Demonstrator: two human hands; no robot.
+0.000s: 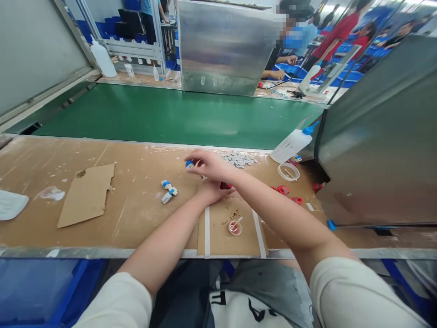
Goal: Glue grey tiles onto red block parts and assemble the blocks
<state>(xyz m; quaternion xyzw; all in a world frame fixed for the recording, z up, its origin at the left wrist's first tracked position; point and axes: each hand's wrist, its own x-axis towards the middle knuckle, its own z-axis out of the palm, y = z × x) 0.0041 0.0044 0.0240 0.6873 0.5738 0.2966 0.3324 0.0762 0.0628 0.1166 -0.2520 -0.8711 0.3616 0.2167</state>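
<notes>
My right arm crosses over my left, so my right hand [212, 165] is farther out above the board. Its fingers are pinched on a small blue-and-white part [190, 164]. Below and behind it, my left hand [213, 189] is closed around a small red part [226, 186], and my right forearm partly covers its fingers. Several blue-and-white pieces [169, 191] lie together left of my hands. Just beyond them, small grey flat pieces [239, 159] are heaped. Nearer to me, a small cup of red stuff with a stick [235, 227] stands between two white strips.
A white squeeze bottle [292, 146] leans at the right, near a white ring of tape [288, 171] and several red parts [283, 190]. Torn cardboard [87, 196] lies at the left. A green belt [164, 111] runs behind, and a metal panel [378, 136] rises on the right.
</notes>
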